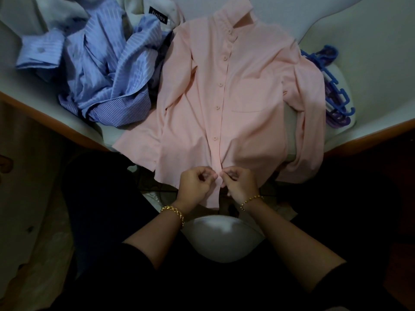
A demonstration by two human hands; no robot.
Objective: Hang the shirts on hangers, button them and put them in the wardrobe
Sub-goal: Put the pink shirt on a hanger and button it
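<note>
Here both hands, left hand (195, 182) and right hand (238, 183), pinch the pink shirt (224, 97) placket with curled fingers (213, 176), apparently to fasten its lowest button.

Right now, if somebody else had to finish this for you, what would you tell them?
The left hand and right hand both pinch the pink shirt at its bottom hem, by the lowest button.
The shirt lies flat on the white table; buttons above look fastened.
To do: finish this button, then hang the blue striped shirts heaped beside it. The blue hangers lie on its other side.
</note>
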